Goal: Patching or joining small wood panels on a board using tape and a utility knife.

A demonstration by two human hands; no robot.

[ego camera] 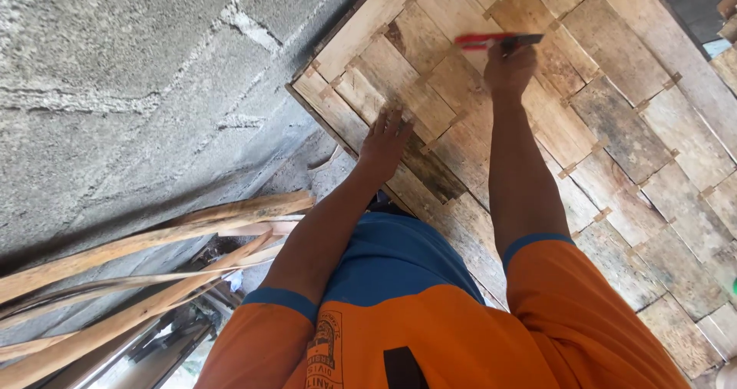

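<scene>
At the far left a rough grey block wall [130, 74] is seen, and below it a loose bundle of long split bamboo strips [153, 258], five or six as far as can be counted, laid roughly parallel and rising toward the right. Next comes the left hand [384, 137], which is spread flat with the fingers open and pressed palm-down on the near edge of a woven bamboo panel [629, 120]; nothing is held in it. One panel is shown, made of broad flat slats crossed over one another, some pale and some darkened, and it fills the upper right of the view. Further right and further from the body, the right hand [510, 68] is closed around a tool [497, 41] with red handles and a dark head; whether it is pliers or a cutter cannot be told. One tool is seen. Its long axis is laid almost level across the view, left to right, with the red handles pointing toward the left hand's side and the dark head toward the right. It sits just beyond the right hand's knuckles, against the slats, well apart from the left hand, so the right hand is the nearer. Two hands are counted, both the wearer's, with orange sleeves edged in blue.
</scene>
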